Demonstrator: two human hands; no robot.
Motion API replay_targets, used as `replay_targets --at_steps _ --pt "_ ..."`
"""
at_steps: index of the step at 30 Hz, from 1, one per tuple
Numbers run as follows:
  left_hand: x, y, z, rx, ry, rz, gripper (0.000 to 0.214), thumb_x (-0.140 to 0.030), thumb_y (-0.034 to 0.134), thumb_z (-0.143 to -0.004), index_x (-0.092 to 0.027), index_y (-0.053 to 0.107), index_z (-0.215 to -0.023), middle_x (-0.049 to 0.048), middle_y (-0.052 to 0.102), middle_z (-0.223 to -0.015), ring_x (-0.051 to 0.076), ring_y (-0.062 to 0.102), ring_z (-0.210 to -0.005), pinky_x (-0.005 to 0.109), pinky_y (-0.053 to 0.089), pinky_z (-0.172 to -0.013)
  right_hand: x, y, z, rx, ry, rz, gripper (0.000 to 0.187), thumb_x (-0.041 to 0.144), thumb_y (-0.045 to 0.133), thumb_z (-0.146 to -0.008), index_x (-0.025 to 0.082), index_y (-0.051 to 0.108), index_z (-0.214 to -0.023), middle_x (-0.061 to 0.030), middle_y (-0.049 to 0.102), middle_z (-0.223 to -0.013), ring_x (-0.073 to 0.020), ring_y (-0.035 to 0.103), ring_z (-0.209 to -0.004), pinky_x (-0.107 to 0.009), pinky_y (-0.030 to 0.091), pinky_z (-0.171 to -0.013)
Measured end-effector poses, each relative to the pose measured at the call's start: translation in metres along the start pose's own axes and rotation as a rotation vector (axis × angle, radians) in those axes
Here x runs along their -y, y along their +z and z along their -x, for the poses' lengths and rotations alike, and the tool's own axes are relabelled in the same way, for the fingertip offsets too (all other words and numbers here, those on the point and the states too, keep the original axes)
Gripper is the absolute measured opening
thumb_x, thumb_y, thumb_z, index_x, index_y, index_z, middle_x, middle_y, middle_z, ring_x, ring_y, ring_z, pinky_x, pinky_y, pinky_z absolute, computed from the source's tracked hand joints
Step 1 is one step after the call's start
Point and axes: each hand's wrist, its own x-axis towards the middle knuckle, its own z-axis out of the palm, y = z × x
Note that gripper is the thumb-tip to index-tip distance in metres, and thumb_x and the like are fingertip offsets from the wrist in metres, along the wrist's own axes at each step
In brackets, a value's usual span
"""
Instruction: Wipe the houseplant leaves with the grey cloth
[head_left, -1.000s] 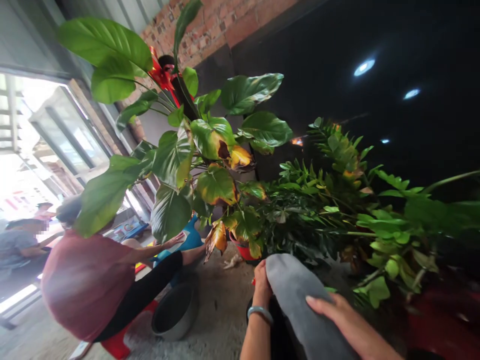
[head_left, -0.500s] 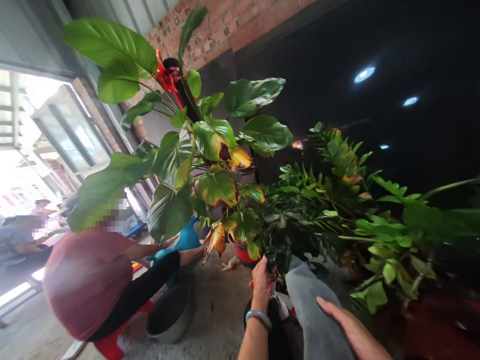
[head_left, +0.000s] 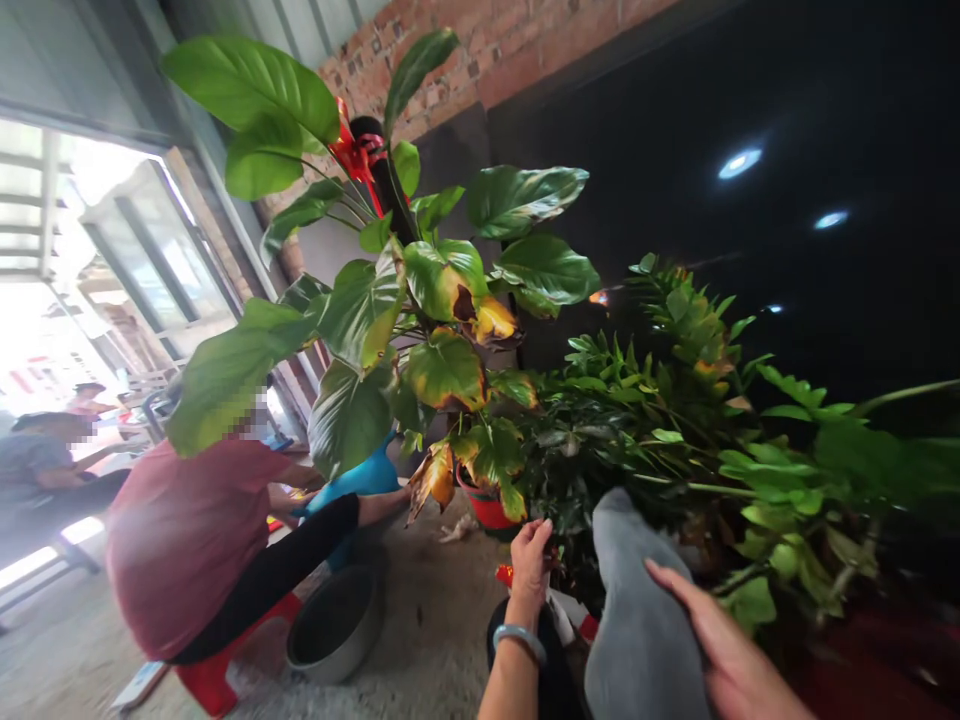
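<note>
A grey sock (head_left: 637, 610), smooth and filled out like a foot, stands tilted in front of me with its toe end up. My right hand (head_left: 712, 635) grips its right side, thumb laid on the cloth and the other fingers mostly hidden behind. Left of the sock, a small gap apart, is my left hand (head_left: 531, 555), its fingers pinched together and a pale bracelet (head_left: 520, 640) on the wrist. Whatever those fingertips hold, if anything, is too small to see. Below it, partly covered by my forearm, are a red and white object (head_left: 574, 612) and my dark-clothed leg.
A tall potted plant (head_left: 442, 370) with browned leaves rises ahead, its red pot (head_left: 487, 508) on the concrete floor. More plants (head_left: 780, 480) crowd the right. A grey basin (head_left: 334, 625) stands left, beside a person in a pink shirt (head_left: 195, 540) on a red stool (head_left: 210, 680).
The sock has shifted up and to the right and turned, showing more of its broad face. My left hand is slightly lower, still pinched. The view has swung a little left.
</note>
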Motion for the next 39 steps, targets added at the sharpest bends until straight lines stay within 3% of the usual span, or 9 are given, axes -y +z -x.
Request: replay_targets --at_steps 3,7,11,17,20,24,27,33,39 --pt "0.002 -0.001 -0.003 0.001 0.007 -0.012 0.052 -0.048 0.086 -0.029 -0.018 0.054 -0.058 -0.0088 0.044 -0.047 0.005 0.039 -0.040 0.020 0.029 -0.041 -0.004 -0.002 0.015 -0.058 -0.241 0.071 0.027 0.029 0.081 -0.043 0.020 0.069 -0.065 -0.0042 0.073 -0.055 -0.0294 0.071 -0.062 -0.036 0.056 -0.058" --pt "0.005 0.001 -0.004 0.023 0.012 0.000 0.048 -0.046 0.084 -0.033 -0.019 0.052 -0.057 -0.0093 0.042 -0.048 0.005 0.038 -0.042 0.021 0.029 -0.043 0.040 0.031 0.027 0.001 -0.558 -0.014 0.025 0.026 0.078 -0.048 0.019 0.070 -0.071 -0.0021 0.074 -0.057 -0.0274 0.070 -0.063 -0.035 0.056 -0.061" --pt "0.008 0.001 -0.004 0.035 0.011 0.018 0.046 -0.047 0.081 -0.036 -0.020 0.056 -0.063 -0.0071 0.047 -0.052 0.007 0.042 -0.045 0.022 0.030 -0.045 0.062 0.047 0.011 0.041 -0.341 -0.085 0.005 0.023 0.067 -0.066 0.019 0.067 -0.065 -0.0034 0.070 -0.048 -0.0242 0.068 -0.050 -0.037 0.059 -0.064" --pt "0.007 -0.005 -0.009 0.009 -0.014 0.006 0.045 -0.041 0.083 -0.036 -0.018 0.060 -0.068 -0.0070 0.049 -0.048 0.008 0.043 -0.041 0.021 0.029 -0.041 0.001 0.014 0.009 0.036 0.054 0.011 0.010 0.026 0.074 -0.061 0.018 0.068 -0.065 -0.0072 0.070 -0.047 -0.0311 0.074 -0.062 -0.040 0.060 -0.065" --pt "0.009 -0.006 -0.011 0.016 -0.007 -0.007 0.039 -0.037 0.083 -0.041 -0.018 0.060 -0.065 -0.0064 0.051 -0.050 0.008 0.044 -0.042 0.021 0.031 -0.041 0.000 0.018 0.029 0.060 -0.089 0.050 0.021 0.025 0.079 -0.054 0.015 0.071 -0.071 -0.0074 0.075 -0.057 -0.0298 0.074 -0.063 -0.037 0.060 -0.063" --pt "0.012 -0.003 -0.010 0.023 0.003 -0.007 0.035 -0.034 0.083 -0.042 -0.018 0.061 -0.064 -0.0063 0.053 -0.050 0.007 0.044 -0.042 0.021 0.032 -0.043 0.043 0.042 0.033 0.065 -0.403 -0.053 0.013 0.022 0.075 -0.059 0.018 0.071 -0.070 -0.0033 0.075 -0.056 -0.0275 0.074 -0.064 -0.035 0.060 -0.065" --pt "0.012 -0.002 -0.008 0.020 0.004 0.010 0.038 -0.035 0.083 -0.040 -0.018 0.060 -0.066 -0.0065 0.052 -0.050 0.007 0.045 -0.043 0.021 0.033 -0.043 0.053 0.041 0.014 0.031 -0.251 -0.109 0.005 0.019 0.069 -0.063 0.020 0.065 -0.059 -0.0049 0.070 -0.047 -0.0305 0.075 -0.070 -0.041 0.060 -0.071" --pt "0.009 -0.004 -0.008 0.014 -0.016 0.007 0.044 -0.035 0.083 -0.034 -0.018 0.060 -0.067 -0.0068 0.052 -0.050 0.007 0.042 -0.040 0.021 0.028 -0.041 -0.009 0.005 0.005 0.018 0.180 -0.014 0.012 0.029 0.075 -0.057 0.021 0.066 -0.058 -0.0106 0.071 -0.049 -0.0367 0.075 -0.076 -0.046 0.060 -0.074" --pt "0.012 -0.003 -0.007 0.019 -0.005 -0.011 0.040 -0.037 0.080 -0.038 -0.018 0.059 -0.067 -0.0062 0.050 -0.052 0.008 0.043 -0.043 0.023 0.030 -0.043 0.029 0.032 0.037 0.026 -0.122 -0.088 0.011 0.026 0.074 -0.062 0.018 0.071 -0.069 -0.0046 0.072 -0.048 -0.0282 0.073 -0.056 -0.039 0.061 -0.068"
